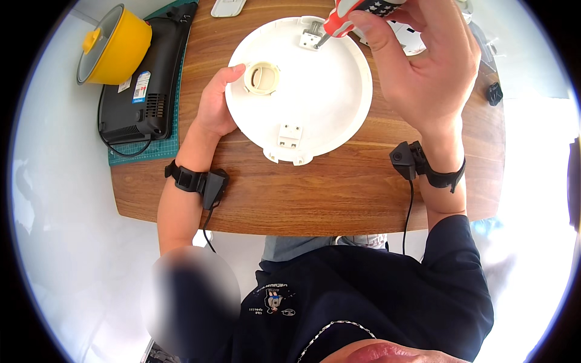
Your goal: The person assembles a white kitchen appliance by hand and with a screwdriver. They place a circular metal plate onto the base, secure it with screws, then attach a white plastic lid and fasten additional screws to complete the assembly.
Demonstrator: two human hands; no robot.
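Note:
A round white plastic cover (324, 100) lies over the wooden table. My left hand (216, 101) grips its left edge, thumb on top and the other fingers hidden underneath. My right hand (426, 75) is closed around a screwdriver (340, 21) with a red, white and starred dark handle. Its tip comes down beside a small white bracket with a metal piece (311, 37) at the cover's far edge; whether it sits in a screw I cannot tell. A cream round fitting (262, 78) stands near my left thumb. Another white bracket (290, 136) is close to the near edge.
On the left, a yellow pot (124, 48) with a lid stands by a black appliance (136, 109) with a cord, over a green cutting mat (128, 153). At the back right are white parts (408, 41) and a small black piece (494, 94). Wrist-worn black devices trail cables.

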